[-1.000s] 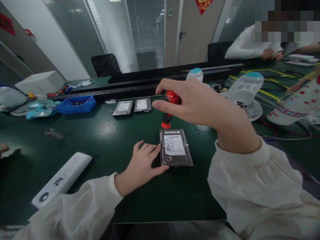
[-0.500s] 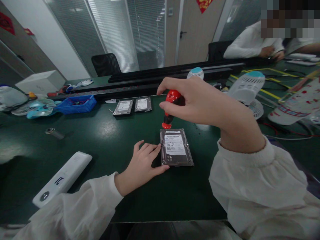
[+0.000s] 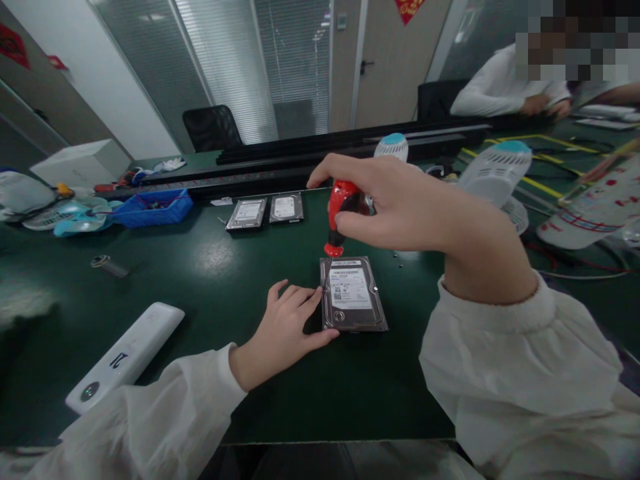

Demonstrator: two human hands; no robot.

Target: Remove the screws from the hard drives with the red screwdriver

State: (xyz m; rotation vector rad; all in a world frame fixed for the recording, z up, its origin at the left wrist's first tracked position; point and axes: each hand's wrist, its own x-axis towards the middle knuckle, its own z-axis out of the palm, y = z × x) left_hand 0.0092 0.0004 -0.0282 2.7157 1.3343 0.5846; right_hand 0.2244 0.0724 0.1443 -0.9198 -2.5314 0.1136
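On the green bench (image 3: 210, 303) before you, as the head view shows, a hard drive (image 3: 356, 297) lies label up. Your left hand (image 3: 285, 323) is spread, a fingertip at the drive's left edge and the thumb by its near left corner; your right hand (image 3: 405, 203) is curled round a red-and-black screwdriver (image 3: 342, 197), whose tip seems to meet the drive beside that fingertip. Expect a stiff, fairly dense case, smooth enough to slide and probably sensitive to knocks; hold it by its sides. Tiny loose pieces (image 3: 401, 266), likely screws, lie just past its far right corner, easily swept by your right hand. Two more drives (image 3: 249, 213) sit farther off, a blue tray (image 3: 175, 212) to their left. A white device (image 3: 127, 353) lies beside your left sleeve (image 3: 200, 383).
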